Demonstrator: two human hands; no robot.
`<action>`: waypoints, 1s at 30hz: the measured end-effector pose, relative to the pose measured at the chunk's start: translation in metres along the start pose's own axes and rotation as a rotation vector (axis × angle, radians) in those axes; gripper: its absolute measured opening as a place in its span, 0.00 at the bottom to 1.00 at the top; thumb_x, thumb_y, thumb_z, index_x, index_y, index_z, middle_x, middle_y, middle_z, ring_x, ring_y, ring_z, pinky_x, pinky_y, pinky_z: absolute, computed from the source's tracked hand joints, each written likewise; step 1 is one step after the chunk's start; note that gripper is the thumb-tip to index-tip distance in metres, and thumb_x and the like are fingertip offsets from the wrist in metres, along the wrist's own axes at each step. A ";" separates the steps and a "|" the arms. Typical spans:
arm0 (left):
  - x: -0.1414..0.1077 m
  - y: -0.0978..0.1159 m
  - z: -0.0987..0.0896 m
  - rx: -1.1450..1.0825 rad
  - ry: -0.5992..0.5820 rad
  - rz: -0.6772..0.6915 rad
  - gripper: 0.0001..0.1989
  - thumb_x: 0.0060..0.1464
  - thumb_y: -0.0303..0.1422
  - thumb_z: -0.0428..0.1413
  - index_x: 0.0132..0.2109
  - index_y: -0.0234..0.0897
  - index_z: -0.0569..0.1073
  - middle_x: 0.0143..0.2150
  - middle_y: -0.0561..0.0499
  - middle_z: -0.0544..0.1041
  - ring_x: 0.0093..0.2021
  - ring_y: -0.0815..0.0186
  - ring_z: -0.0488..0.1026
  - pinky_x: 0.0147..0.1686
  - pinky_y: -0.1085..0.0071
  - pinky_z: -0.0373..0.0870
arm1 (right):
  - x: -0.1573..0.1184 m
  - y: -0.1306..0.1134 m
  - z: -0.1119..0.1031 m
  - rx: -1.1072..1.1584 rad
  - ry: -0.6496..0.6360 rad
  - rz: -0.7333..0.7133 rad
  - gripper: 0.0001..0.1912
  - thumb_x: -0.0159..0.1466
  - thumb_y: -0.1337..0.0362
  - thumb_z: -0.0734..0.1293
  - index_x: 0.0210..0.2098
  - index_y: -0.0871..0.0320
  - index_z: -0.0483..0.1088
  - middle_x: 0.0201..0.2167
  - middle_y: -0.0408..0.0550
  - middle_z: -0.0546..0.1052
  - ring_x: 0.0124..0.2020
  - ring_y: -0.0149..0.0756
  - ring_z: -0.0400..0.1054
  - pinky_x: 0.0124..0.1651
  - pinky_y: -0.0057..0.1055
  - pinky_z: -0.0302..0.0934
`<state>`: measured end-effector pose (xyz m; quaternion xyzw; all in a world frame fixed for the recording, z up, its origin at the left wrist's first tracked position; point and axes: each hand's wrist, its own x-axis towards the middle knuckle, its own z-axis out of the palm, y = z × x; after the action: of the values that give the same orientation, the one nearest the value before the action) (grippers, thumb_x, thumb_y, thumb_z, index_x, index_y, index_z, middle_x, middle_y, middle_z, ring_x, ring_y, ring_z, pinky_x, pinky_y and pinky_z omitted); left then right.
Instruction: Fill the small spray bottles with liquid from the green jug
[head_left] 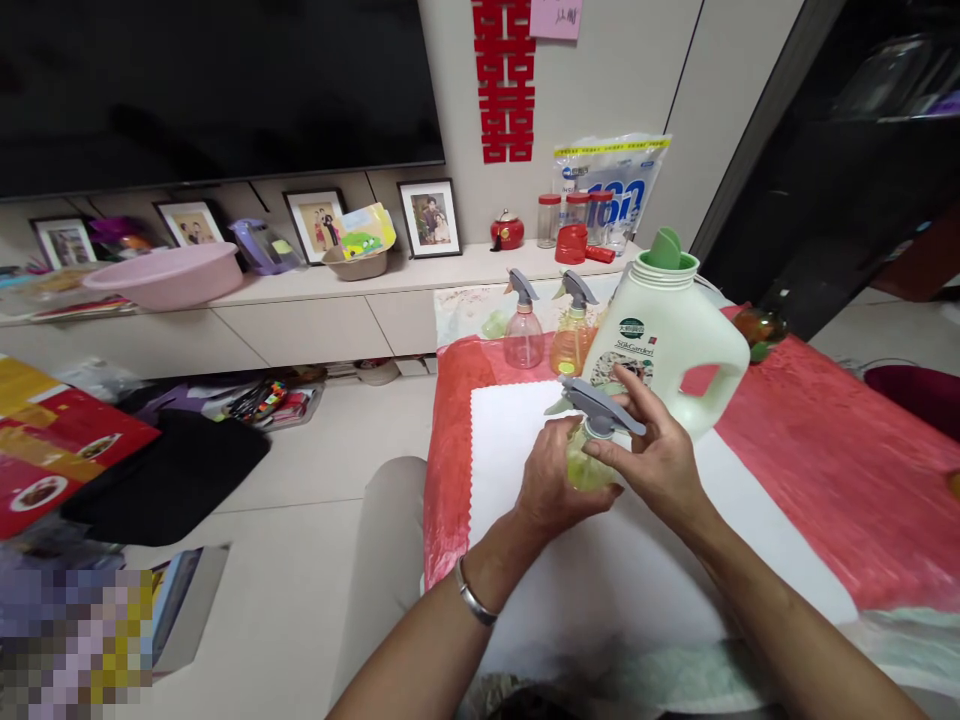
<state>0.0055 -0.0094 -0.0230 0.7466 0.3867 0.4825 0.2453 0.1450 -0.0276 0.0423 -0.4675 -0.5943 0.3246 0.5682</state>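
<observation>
My left hand [551,470] is wrapped round the clear yellow-green body of a spray bottle [583,468], holding it over a white sheet [517,620]. At the bottle's neck, the thumb and fingers of my right hand [664,455] close on the grey spray head [600,405]. Whether the head is fully seated I cannot tell. Just beyond stands a large pale green jug [705,335] with a green spout and a side handle. Left of the jug are a pink spray bottle [523,335] and a yellow-orange spray bottle [570,340], both upright with grey heads.
A red cloth [810,450] covers the table under the sheet. Behind it, a low cabinet [300,290] carries picture frames, a pink basin [169,275], red-lidded jars [549,222] and a plastic bag [637,170]. Boxes and bags lie on the floor at left.
</observation>
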 end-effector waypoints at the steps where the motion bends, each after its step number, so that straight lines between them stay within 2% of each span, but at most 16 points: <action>1: 0.000 0.000 -0.001 -0.002 -0.008 -0.010 0.44 0.37 0.37 0.70 0.61 0.39 0.61 0.55 0.41 0.74 0.56 0.49 0.74 0.57 0.51 0.74 | 0.000 0.000 0.000 0.005 -0.002 0.004 0.50 0.55 0.56 0.78 0.71 0.57 0.55 0.48 0.50 0.73 0.47 0.36 0.71 0.56 0.36 0.68; 4: 0.000 0.003 -0.003 0.006 -0.036 -0.068 0.44 0.37 0.38 0.70 0.61 0.41 0.62 0.55 0.42 0.75 0.56 0.48 0.75 0.56 0.49 0.74 | 0.000 0.000 -0.002 0.034 -0.020 0.013 0.50 0.55 0.56 0.78 0.71 0.56 0.55 0.49 0.51 0.73 0.49 0.36 0.71 0.58 0.36 0.68; 6: 0.001 0.005 -0.005 0.022 -0.060 -0.094 0.40 0.37 0.39 0.70 0.58 0.44 0.65 0.53 0.43 0.76 0.55 0.47 0.75 0.56 0.48 0.75 | 0.001 0.000 -0.004 0.072 -0.044 0.007 0.49 0.56 0.56 0.77 0.71 0.56 0.55 0.53 0.52 0.72 0.53 0.36 0.70 0.60 0.35 0.67; 9: 0.003 0.007 -0.007 0.047 -0.063 -0.062 0.35 0.38 0.40 0.69 0.55 0.45 0.68 0.52 0.44 0.76 0.55 0.47 0.74 0.57 0.48 0.74 | 0.001 -0.002 -0.006 0.140 -0.133 0.013 0.48 0.61 0.56 0.74 0.74 0.54 0.50 0.53 0.52 0.73 0.56 0.34 0.69 0.59 0.32 0.67; 12: 0.003 0.005 -0.005 0.060 -0.004 -0.013 0.35 0.39 0.39 0.69 0.55 0.42 0.67 0.51 0.43 0.76 0.55 0.48 0.74 0.58 0.49 0.73 | 0.002 0.000 -0.006 0.167 -0.192 0.011 0.46 0.64 0.57 0.71 0.75 0.52 0.46 0.50 0.50 0.74 0.54 0.32 0.70 0.59 0.32 0.67; 15: 0.001 0.003 -0.001 0.083 0.041 0.038 0.34 0.40 0.38 0.68 0.55 0.40 0.67 0.50 0.43 0.76 0.54 0.50 0.74 0.57 0.51 0.73 | 0.002 0.007 -0.004 0.131 -0.149 -0.029 0.50 0.59 0.58 0.76 0.74 0.49 0.48 0.62 0.51 0.66 0.56 0.32 0.68 0.62 0.33 0.65; 17: 0.000 0.002 -0.001 0.067 0.028 0.060 0.34 0.40 0.37 0.68 0.56 0.40 0.67 0.51 0.43 0.76 0.55 0.50 0.74 0.58 0.52 0.73 | 0.003 0.011 -0.003 0.094 -0.106 -0.044 0.52 0.56 0.59 0.77 0.73 0.49 0.50 0.67 0.53 0.60 0.56 0.33 0.67 0.61 0.33 0.65; 19: 0.001 0.004 -0.003 0.013 -0.004 0.043 0.37 0.39 0.37 0.68 0.57 0.39 0.66 0.52 0.43 0.76 0.55 0.51 0.74 0.58 0.53 0.73 | 0.004 0.011 -0.003 0.079 -0.080 -0.040 0.53 0.55 0.58 0.78 0.73 0.51 0.50 0.65 0.54 0.63 0.55 0.34 0.68 0.60 0.33 0.66; 22: 0.003 0.010 -0.009 -0.075 -0.063 -0.058 0.39 0.38 0.35 0.69 0.58 0.41 0.65 0.53 0.44 0.75 0.54 0.52 0.75 0.55 0.53 0.75 | 0.004 0.005 -0.005 0.094 -0.110 -0.026 0.53 0.57 0.57 0.77 0.74 0.53 0.48 0.53 0.51 0.72 0.52 0.34 0.70 0.59 0.34 0.66; 24: 0.004 0.014 -0.013 -0.109 -0.086 -0.105 0.40 0.37 0.34 0.69 0.59 0.42 0.63 0.55 0.43 0.74 0.55 0.51 0.74 0.56 0.52 0.75 | 0.003 0.001 -0.008 0.107 -0.157 -0.001 0.52 0.61 0.55 0.74 0.75 0.53 0.45 0.47 0.50 0.74 0.50 0.34 0.71 0.56 0.33 0.69; 27: 0.005 0.016 -0.015 -0.123 -0.071 -0.119 0.42 0.36 0.34 0.70 0.59 0.42 0.62 0.56 0.41 0.74 0.56 0.49 0.74 0.56 0.50 0.74 | 0.002 -0.002 -0.010 0.133 -0.192 0.036 0.47 0.64 0.54 0.71 0.75 0.51 0.45 0.54 0.52 0.72 0.53 0.35 0.71 0.52 0.29 0.71; 30: 0.004 0.014 -0.012 -0.113 -0.057 -0.142 0.41 0.36 0.35 0.70 0.57 0.40 0.63 0.52 0.42 0.74 0.52 0.50 0.76 0.53 0.52 0.76 | 0.002 -0.002 -0.009 0.102 -0.196 0.029 0.51 0.59 0.55 0.75 0.75 0.50 0.47 0.61 0.52 0.67 0.57 0.37 0.69 0.56 0.31 0.70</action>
<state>0.0000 -0.0138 -0.0054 0.7159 0.4037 0.4633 0.3315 0.1533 -0.0275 0.0466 -0.4127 -0.6230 0.4064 0.5258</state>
